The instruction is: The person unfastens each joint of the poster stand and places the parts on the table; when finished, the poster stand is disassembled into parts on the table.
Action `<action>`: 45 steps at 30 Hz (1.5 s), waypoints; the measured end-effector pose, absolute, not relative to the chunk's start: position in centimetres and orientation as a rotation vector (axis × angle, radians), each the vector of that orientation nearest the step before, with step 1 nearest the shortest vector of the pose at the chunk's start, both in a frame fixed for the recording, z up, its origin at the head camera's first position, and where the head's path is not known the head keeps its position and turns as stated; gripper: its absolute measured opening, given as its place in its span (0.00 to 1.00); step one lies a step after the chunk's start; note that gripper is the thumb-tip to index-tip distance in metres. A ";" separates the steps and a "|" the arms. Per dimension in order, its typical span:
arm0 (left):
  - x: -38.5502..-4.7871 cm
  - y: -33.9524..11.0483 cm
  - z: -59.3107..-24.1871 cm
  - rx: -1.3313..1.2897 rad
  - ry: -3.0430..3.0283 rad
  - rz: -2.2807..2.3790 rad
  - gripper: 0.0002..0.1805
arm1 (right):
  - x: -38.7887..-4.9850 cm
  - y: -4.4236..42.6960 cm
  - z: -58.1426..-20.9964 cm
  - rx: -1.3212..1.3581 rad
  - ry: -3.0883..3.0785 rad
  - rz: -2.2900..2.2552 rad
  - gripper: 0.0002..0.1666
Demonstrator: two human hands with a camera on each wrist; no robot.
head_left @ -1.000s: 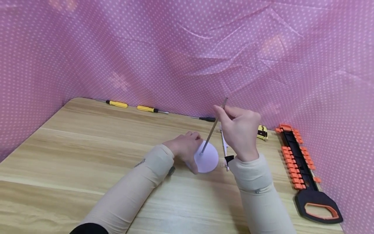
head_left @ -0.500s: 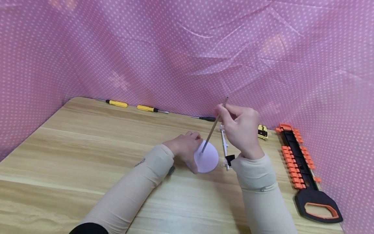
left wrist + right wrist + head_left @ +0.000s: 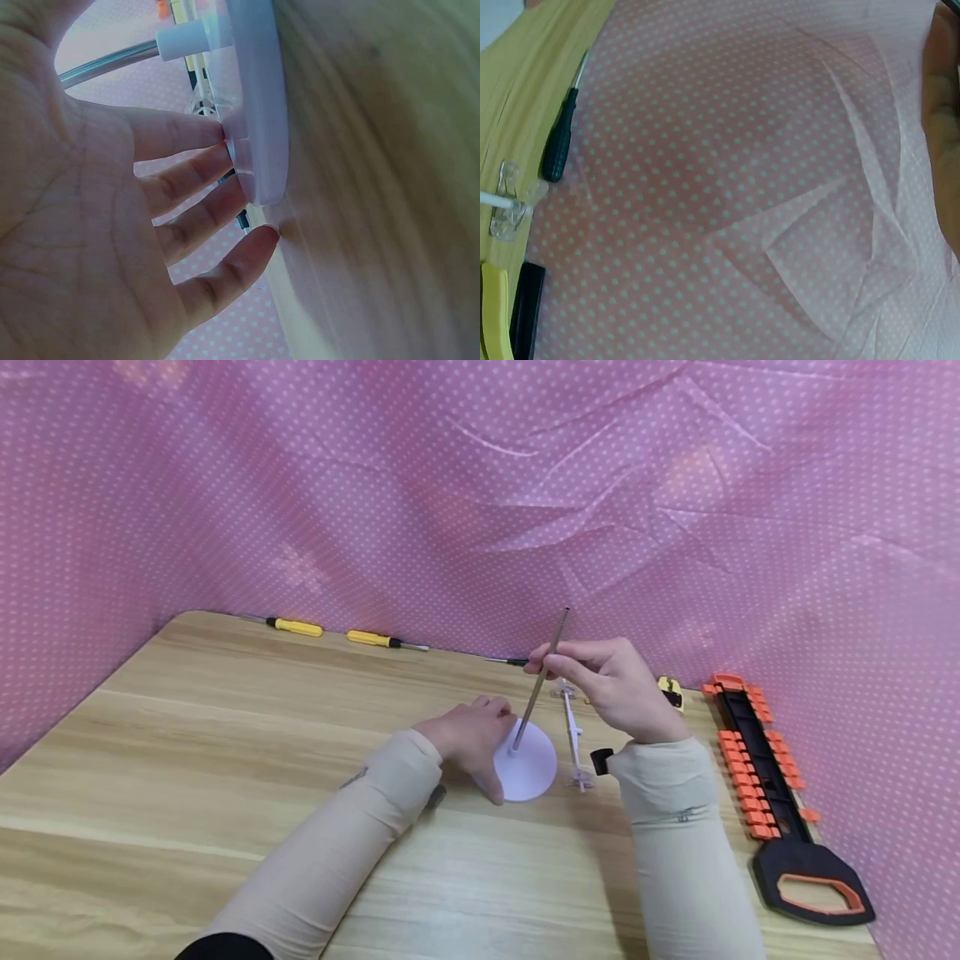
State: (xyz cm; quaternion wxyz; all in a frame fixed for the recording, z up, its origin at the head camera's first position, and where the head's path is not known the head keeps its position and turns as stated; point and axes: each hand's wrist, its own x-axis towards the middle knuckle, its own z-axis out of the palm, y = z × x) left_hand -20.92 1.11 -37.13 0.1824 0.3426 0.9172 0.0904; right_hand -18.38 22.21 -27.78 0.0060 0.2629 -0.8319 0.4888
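A thin metal rod [image 3: 538, 697] stands tilted in the socket of a round white base [image 3: 531, 778] on the table. My left hand [image 3: 471, 742] holds the base by its left edge, the thumb on the near side and the fingers toward the far side. Up close in the left wrist view, the fingertips touch the base's rim [image 3: 262, 105], and the rod [image 3: 112, 64] enters a white collar. With thumb and fingers, my right hand [image 3: 611, 687] pinches the rod's upper part. Only an edge of that hand shows in the right wrist view.
Right of the base lies a thin white bar [image 3: 573, 735] with clear end pieces. Two yellow screwdrivers [image 3: 298, 627] and a black screwdriver [image 3: 560, 139] line the back edge. A yellow-and-black object [image 3: 670, 692] and an orange-and-black rack with a handle [image 3: 776, 777] lie at right.
My right hand has turned about the rod, its wrist shifting right and its grip moving slightly lower. The left hand stays on the base. The view has shifted slightly.
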 end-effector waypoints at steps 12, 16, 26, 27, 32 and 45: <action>-20.8 0.9 -37.0 0.952 2.591 0.277 0.65 | -18.8 21.3 -28.5 0.774 -2.414 1.407 0.09; -20.8 1.0 -37.1 0.960 2.595 0.272 0.66 | -17.9 20.2 -27.8 0.476 -2.388 1.269 0.11; -20.8 1.1 -36.9 0.934 2.616 0.263 0.64 | -16.2 15.9 -27.9 0.374 -2.028 0.939 0.14; -20.8 1.1 -36.9 0.935 2.610 0.265 0.65 | -16.3 16.0 -27.9 0.388 -2.026 0.985 0.14; -20.8 1.2 -37.1 0.941 2.601 0.250 0.66 | -16.6 17.5 -27.6 0.434 -2.094 1.185 0.14; -20.9 1.1 -37.2 0.937 2.600 0.247 0.67 | -16.9 19.8 -26.9 0.731 -2.130 1.315 0.11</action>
